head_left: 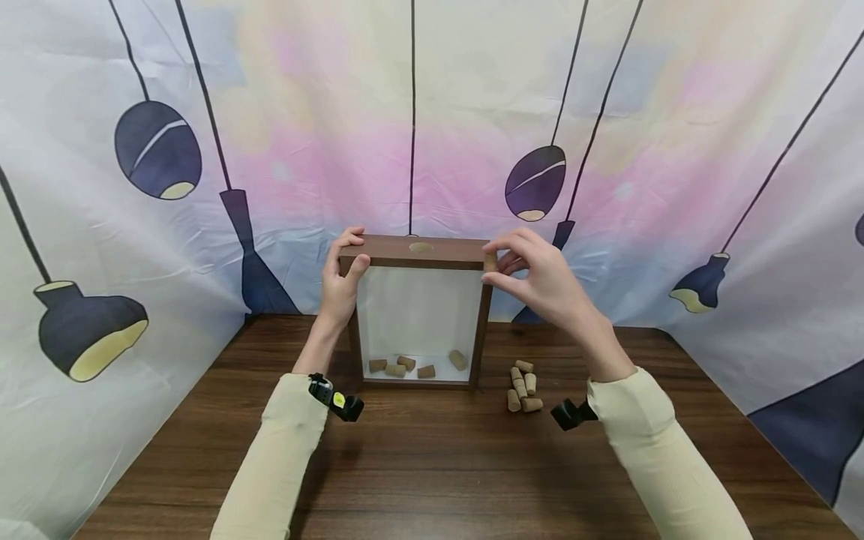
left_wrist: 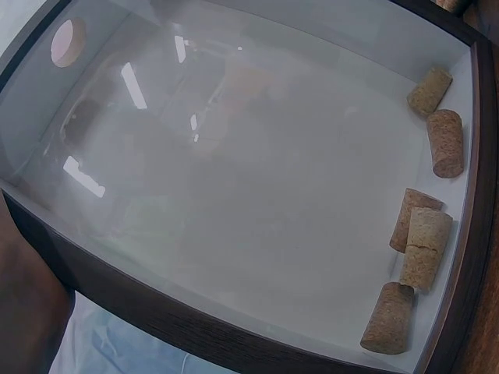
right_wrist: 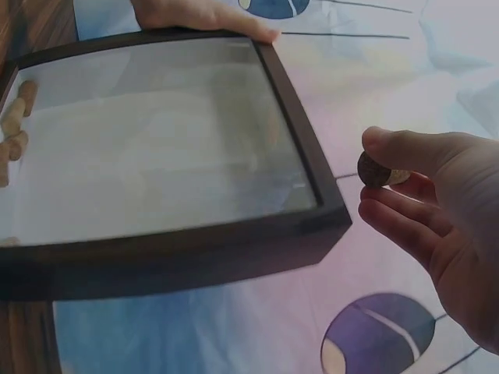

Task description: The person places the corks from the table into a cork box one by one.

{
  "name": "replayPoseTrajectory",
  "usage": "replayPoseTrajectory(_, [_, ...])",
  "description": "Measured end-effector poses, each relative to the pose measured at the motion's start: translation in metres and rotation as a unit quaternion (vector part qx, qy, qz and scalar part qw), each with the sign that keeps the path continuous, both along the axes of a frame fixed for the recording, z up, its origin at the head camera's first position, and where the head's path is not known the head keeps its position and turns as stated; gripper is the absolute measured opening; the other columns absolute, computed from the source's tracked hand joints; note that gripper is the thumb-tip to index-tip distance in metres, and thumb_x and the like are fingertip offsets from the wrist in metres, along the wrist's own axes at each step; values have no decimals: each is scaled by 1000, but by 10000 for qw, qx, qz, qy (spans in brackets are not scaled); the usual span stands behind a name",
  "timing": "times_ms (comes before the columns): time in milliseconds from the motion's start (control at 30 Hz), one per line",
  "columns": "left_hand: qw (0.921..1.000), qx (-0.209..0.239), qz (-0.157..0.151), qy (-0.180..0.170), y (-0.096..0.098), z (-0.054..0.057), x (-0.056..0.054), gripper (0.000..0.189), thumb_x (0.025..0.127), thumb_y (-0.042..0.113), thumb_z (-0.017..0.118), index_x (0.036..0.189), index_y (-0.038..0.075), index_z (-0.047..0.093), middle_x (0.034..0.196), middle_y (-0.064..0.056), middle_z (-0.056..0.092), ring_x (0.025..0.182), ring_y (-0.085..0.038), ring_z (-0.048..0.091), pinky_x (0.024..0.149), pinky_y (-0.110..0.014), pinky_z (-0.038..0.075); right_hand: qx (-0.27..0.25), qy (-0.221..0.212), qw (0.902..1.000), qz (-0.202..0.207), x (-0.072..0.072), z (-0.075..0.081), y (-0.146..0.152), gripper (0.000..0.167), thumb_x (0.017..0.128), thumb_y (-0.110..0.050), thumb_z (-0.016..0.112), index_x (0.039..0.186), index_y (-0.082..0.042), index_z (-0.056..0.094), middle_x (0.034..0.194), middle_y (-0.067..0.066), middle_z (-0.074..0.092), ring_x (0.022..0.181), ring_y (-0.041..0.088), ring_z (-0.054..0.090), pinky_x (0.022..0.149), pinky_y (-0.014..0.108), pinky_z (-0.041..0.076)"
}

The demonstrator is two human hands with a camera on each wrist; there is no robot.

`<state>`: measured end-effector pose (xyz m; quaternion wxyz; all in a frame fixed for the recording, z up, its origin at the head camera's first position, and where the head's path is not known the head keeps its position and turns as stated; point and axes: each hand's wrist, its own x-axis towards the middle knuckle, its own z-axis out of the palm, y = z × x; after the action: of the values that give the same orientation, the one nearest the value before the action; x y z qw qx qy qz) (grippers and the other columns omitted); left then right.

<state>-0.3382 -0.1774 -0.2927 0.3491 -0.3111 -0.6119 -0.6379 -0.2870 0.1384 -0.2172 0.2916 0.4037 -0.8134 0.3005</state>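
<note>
A dark wooden shadow box [head_left: 459, 255] with a clear front stands upright on the table, a round hole [head_left: 421, 247] in its top edge. My left hand [head_left: 340, 289] grips its top left corner, thumb across the front edge and fingers behind. Between thumb and fingertips, my right hand [head_left: 543, 277] pinches a cork [right_wrist: 374, 170] near the top right corner. The right wrist view shows that cork apart from the frame. Several corks [left_wrist: 447, 144] lie along the bottom inside the box, two of them overlapping in the left wrist view.
Right of the box, a small group of loose corks [head_left: 518, 382] lies on the brown wood-grain table [head_left: 432, 465]. Behind stands a cloth backdrop [head_left: 337, 135] printed with hanging lamps, close to the box's back.
</note>
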Motion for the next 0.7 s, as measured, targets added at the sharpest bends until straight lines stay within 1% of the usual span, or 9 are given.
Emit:
replayPoseTrajectory(133, [10000,-9,-2,24,-1,1,0,70,94,45,65,121,-15,42,149,-30,37,147,-30,28,119,-52,17,-55,130,9997,194,-3,10,-14,35,82,-11,83,113,-2,67,104,6,62,85,16,68,80,28,57])
replayPoseTrajectory(333, [10000,-22,3,-18,-1,0,1,69,94,45,65,121,-15,43,150,-30,36,148,-30,27,119,-53,16,-139,231,9988,402,-6,20,-31,35,80,-10,84,109,-2,68,100,7,61,84,16,68,78,25,57])
replayPoseTrajectory(433, [10000,-57,-2,-74,0,0,2,67,95,44,65,121,-14,43,150,-30,36,148,-29,27,119,-54,16,-111,139,9989,445,-7,23,-36,34,80,-8,84,109,-1,67,100,8,61,83,17,68,77,24,57])
replayPoseTrajectory(533, [9999,-74,-14,-88,1,1,2,66,96,43,65,122,-14,43,150,-29,37,148,-28,27,119,-54,16,-17,32,9993,383,-10,25,-43,32,81,-8,83,108,-2,67,101,8,60,84,16,68,77,24,57])
replayPoseTrajectory(700, [10000,-17,25,-16,0,1,2,68,95,44,65,120,-15,43,149,-29,38,147,-29,28,119,-53,16,154,-103,9993,331,-16,29,-57,34,82,-10,82,111,-3,65,104,9,61,87,18,70,79,24,57])
